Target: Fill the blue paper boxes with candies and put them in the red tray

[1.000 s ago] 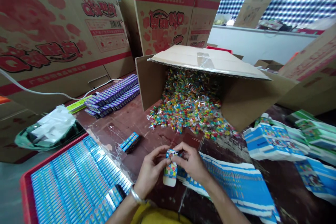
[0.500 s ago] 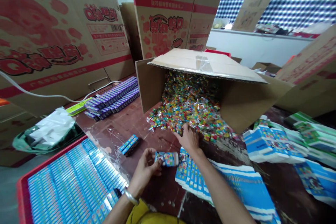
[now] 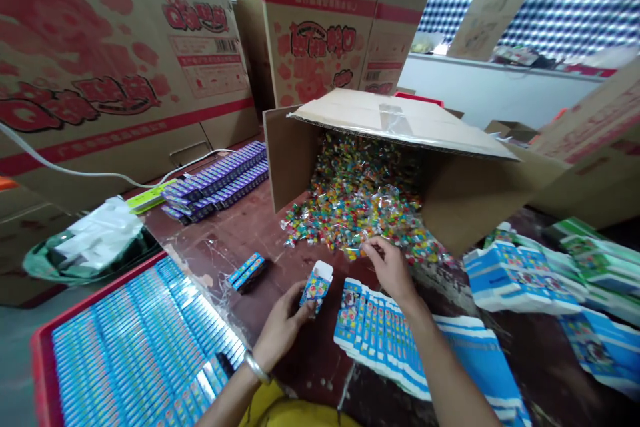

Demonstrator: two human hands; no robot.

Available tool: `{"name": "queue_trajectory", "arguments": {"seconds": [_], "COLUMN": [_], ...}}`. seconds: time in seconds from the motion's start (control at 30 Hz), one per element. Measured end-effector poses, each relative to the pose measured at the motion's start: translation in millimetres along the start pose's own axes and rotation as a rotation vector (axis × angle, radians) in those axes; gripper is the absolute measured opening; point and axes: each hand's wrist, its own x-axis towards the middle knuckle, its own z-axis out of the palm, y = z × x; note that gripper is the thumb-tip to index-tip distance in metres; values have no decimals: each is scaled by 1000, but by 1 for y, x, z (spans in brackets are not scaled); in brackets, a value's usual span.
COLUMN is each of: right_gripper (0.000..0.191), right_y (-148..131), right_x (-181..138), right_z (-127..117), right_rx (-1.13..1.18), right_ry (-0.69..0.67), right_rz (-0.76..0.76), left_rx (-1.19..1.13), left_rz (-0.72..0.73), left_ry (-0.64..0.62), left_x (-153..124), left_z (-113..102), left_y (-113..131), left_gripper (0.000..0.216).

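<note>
Head view: left hand (image 3: 281, 328) grips blue carton (image 3: 317, 285); right hand (image 3: 393, 271), hold unclear, beside candies (image 3: 345, 203).

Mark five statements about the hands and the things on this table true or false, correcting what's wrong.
1. The left hand holds a small blue carton. True.
2. A bracelet circles the right wrist. False: the silver bracelet is on the left one.
3. Colourful packets spill from an open cardboard box. True.
4. Purple boxes lie right of that box. False: the purple boxes lie to its left.
5. The right hand is at the packets' near edge. True.
</note>
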Motion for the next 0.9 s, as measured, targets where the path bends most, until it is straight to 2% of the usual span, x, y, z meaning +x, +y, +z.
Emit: {"name": "queue_trajectory", "arguments": {"seconds": [0.17, 0.3, 0.43, 0.57, 0.63, 0.7, 0.9], "right_gripper": [19, 17, 18, 22, 31, 36, 31], "right_y": [-31, -47, -52, -48, -45, -42, -36], "right_x": [-10, -16, -21, -31, -38, -46, -61], "right_z": [-16, -7, 7, 10, 10, 11, 26], "right_rx": [53, 2, 120, 325, 419, 478, 578], "right_ry": [-124, -209, -225, -252, -259, -243, -221], "right_rz": [-130, -180, -206, -169, -123, -86, 14], "left_rx": [35, 32, -11, -210, -284, -323, -331], "left_rz": [68, 71, 102, 120, 123, 136, 140], "left_ry": [-43, -22, 14, 86, 94, 65, 0], "left_x": [1, -1, -3, -5, -6, -7, -9], "left_z": [12, 17, 20, 24, 26, 28, 32], "left_y": [13, 17, 19, 24, 27, 29, 28], "left_gripper": [36, 38, 36, 54, 63, 62, 53]}}
